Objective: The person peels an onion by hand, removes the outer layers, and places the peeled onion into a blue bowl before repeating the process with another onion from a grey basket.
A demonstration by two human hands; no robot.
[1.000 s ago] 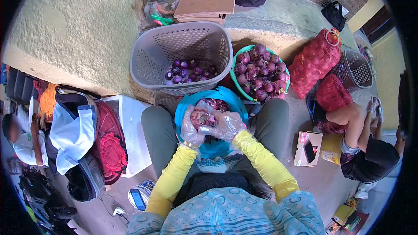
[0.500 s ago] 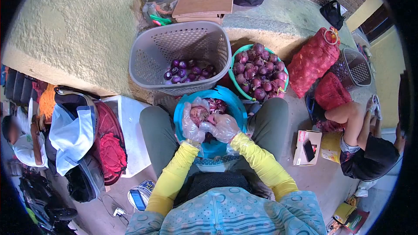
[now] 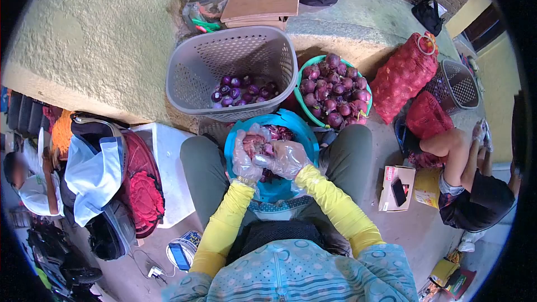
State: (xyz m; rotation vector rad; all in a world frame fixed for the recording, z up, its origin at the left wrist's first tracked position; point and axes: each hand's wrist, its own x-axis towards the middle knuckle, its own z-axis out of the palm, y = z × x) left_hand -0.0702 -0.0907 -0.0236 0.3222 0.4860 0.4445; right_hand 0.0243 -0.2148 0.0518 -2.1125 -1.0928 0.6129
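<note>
My left hand (image 3: pixel 246 159), in a clear plastic glove, is closed round a red onion (image 3: pixel 256 144) with loose, dry skin. My right hand (image 3: pixel 289 160), gloved too, is closed against the onion's right side, its thumb pointing left. Whatever lies in its fingers is hidden. Both hands are over a blue basin (image 3: pixel 307 130) between my knees, where dark onion peelings (image 3: pixel 279 132) lie. Beyond it, a grey perforated basket (image 3: pixel 193 59) holds several shiny, peeled purple onions (image 3: pixel 246 92). A green basin (image 3: pixel 302 100) to the right is heaped with unpeeled red onions (image 3: pixel 335 89).
A full red mesh sack (image 3: pixel 403 75) leans at the right, near another person's bare legs (image 3: pixel 456 154). A phone (image 3: pixel 399 192) lies on a box (image 3: pixel 390 204). Left of my knee is a white box (image 3: pixel 173 173); a bucket with a phone (image 3: pixel 179 255) stands lower.
The onion has turned in my left hand, and a purple patch now shows between the hands. My right hand has shifted slightly against it. The view has moved a little.
</note>
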